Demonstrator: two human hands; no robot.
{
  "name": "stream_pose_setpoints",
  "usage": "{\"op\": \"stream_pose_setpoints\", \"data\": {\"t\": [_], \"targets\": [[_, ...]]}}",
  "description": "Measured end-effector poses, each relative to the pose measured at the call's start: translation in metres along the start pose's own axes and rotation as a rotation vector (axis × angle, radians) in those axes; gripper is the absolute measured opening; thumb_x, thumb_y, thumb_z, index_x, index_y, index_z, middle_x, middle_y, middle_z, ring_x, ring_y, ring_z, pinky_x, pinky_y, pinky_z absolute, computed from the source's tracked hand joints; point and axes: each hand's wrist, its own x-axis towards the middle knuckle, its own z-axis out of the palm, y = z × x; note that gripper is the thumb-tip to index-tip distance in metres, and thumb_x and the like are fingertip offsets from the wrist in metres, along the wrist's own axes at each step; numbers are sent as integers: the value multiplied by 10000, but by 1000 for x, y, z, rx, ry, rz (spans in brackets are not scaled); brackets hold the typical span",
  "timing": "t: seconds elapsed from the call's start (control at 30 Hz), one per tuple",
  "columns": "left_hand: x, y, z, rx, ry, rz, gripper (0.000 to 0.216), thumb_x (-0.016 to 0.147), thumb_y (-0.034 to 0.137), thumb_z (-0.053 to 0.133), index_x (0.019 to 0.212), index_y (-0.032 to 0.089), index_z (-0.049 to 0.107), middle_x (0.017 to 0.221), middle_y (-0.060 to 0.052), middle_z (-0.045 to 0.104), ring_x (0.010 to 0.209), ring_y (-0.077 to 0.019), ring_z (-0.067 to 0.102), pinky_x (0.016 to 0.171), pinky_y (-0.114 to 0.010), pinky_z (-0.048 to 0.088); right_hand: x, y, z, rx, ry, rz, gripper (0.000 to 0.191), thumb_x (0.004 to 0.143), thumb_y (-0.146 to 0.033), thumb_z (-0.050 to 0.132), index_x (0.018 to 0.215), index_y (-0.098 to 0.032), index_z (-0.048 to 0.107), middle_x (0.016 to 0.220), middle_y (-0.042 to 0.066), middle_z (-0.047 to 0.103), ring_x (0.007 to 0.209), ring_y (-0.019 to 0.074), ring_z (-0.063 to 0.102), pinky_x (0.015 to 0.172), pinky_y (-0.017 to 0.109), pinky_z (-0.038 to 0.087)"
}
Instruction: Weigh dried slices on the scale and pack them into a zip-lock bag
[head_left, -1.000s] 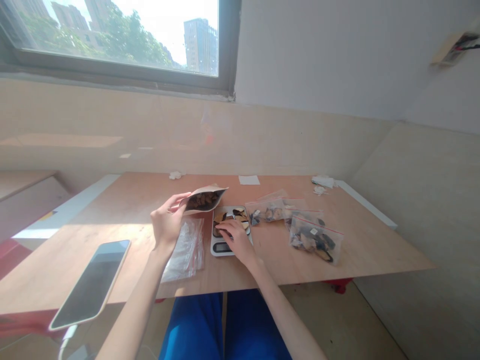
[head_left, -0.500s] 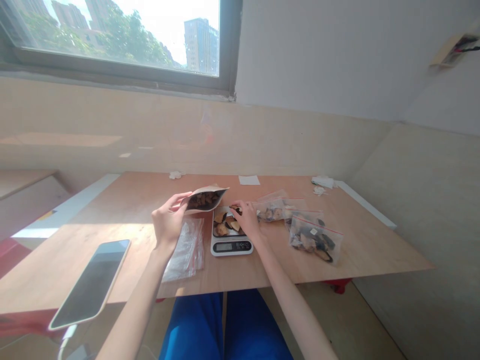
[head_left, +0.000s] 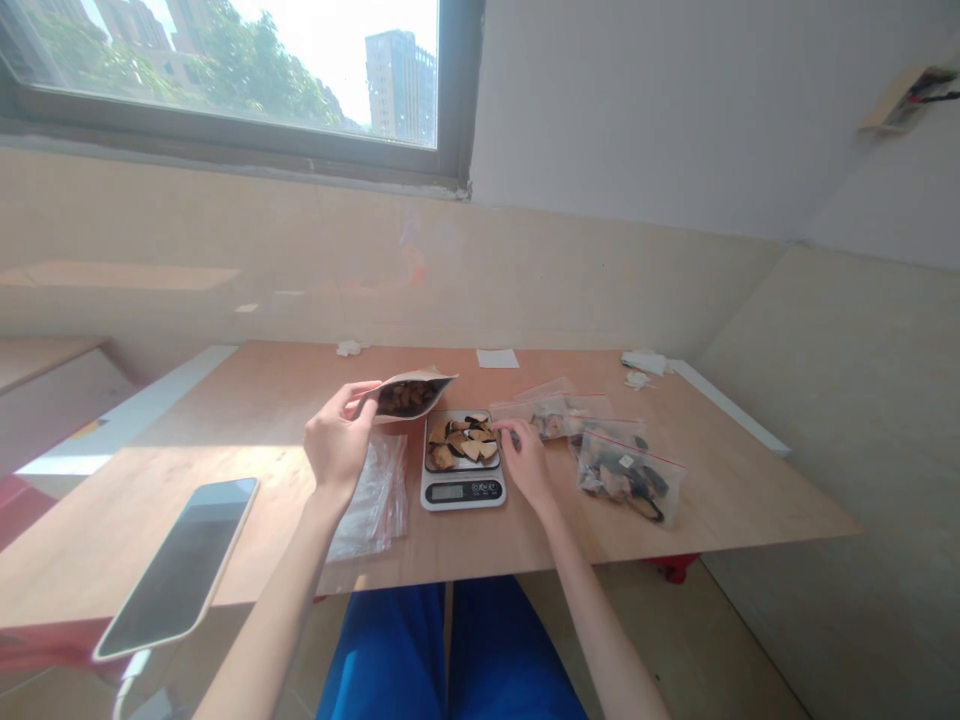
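My left hand (head_left: 339,435) grips the left edge of a brown paper pouch (head_left: 444,384) and keeps it tilted, its mouth spread. Brown dried pieces (head_left: 409,397) show inside. A white digital kitchen scale (head_left: 463,500) stands just below and right of the pouch. Several dried slices (head_left: 469,436), tan with dark edges, lie spread on its plate; the display digits are too small to read. By the plate's right edge is my right hand (head_left: 527,462), fingers loosely bent and apart, with no slice visible in them.
Flat clear zip bags (head_left: 369,508) lie left of the scale. Filled zip bags (head_left: 630,480) are grouped on the right. A phone (head_left: 180,565) with a cable rests at the table's front left. Paper scraps (head_left: 497,358) lie along the back edge.
My right hand has moved off the scale plate to its right, leaving slices behind and uncovering more of them. My left hand and the pouch have stayed almost still.
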Motion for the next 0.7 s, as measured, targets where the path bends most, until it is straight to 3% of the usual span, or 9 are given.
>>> {"op": "stream_pose_setpoints", "data": {"t": [0.17, 0.3, 0.4, 0.53, 0.6, 0.7], "targets": [[6, 6, 4, 66, 47, 11, 169, 780, 305, 548, 884, 249, 668, 969, -14, 652, 909, -189, 623, 744, -288, 459, -37, 15, -15, -1, 47, 81, 237, 849, -212, 405, 869, -208, 641, 904, 70, 647, 910, 217, 559, 849, 363, 409], [14, 8, 12, -84, 59, 20, 154, 760, 230, 542, 889, 197, 620, 978, -47, 589, 934, -178, 595, 854, -315, 452, -65, 23, -24, -13, 60, 152, 233, 846, -218, 407, 860, -202, 639, 897, 74, 638, 895, 221, 558, 824, 363, 424], [30, 10, 22, -255, 166, -10, 230, 733, 218, 577, 952, 163, 532, 1113, -96, 485, 1054, -184, 532, 928, -322, 432, -75, 26, -29, -4, 57, 195, 236, 853, -227, 399, 853, -196, 633, 898, 80, 632, 876, 221, 561, 792, 356, 439], [57, 16, 31, -270, 342, -57, 244, 777, 219, 536, 980, 161, 414, 1152, -130, 413, 1219, -205, 370, 1056, -364, 312, -76, 24, -33, 13, 40, 236, 238, 858, -231, 394, 857, -189, 628, 900, 84, 627, 877, 223, 564, 787, 358, 446], [59, 17, 32, -264, 347, -39, 229, 795, 184, 496, 994, 161, 384, 1166, -139, 399, 1224, -204, 356, 1071, -374, 288, -76, 23, -33, 15, 44, 239, 240, 859, -234, 393, 856, -192, 630, 892, 83, 629, 871, 223, 567, 787, 360, 447], [41, 13, 30, -261, 254, -17, 277, 772, 163, 519, 1008, 155, 374, 1185, -157, 385, 1204, -221, 372, 1054, -385, 317, -76, 21, -33, 11, 58, 242, 242, 854, -235, 396, 849, -197, 634, 887, 82, 635, 868, 227, 571, 786, 361, 448]]}}
